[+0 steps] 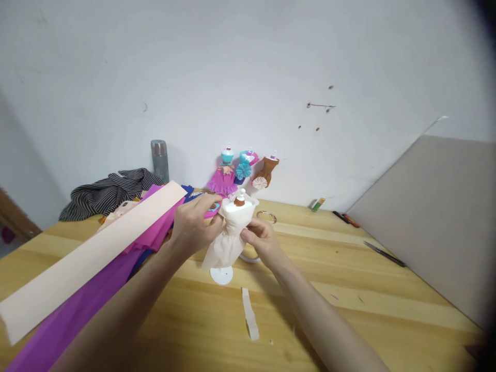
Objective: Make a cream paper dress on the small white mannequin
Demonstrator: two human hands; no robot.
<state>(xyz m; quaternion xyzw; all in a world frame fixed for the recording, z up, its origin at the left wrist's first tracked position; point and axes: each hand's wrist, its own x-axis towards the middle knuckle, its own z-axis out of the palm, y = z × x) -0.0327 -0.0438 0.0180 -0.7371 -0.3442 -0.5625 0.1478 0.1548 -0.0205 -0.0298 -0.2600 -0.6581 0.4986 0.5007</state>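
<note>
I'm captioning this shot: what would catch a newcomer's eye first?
Probably the pale dress on a small white mannequin, at the centre between the left hand and right hand. Behind it, three dressed mannequins stand by the wall. A long pale strip slants over purple sheets on the left.

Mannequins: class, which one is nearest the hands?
The cream-dressed mannequin in front, between left hand and right hand; the other three stand farther back.

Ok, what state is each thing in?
Cream ruffled dress: on the front mannequin, gathered at the waist
Left hand: at its upper edge, grip unclear
Right hand: holding its waist
Rear mannequins: all three dressed
Flask: upright, lidded
Striped cloth: crumpled
Long cream strip: unrolled
Short cream strip: lying loose
</note>
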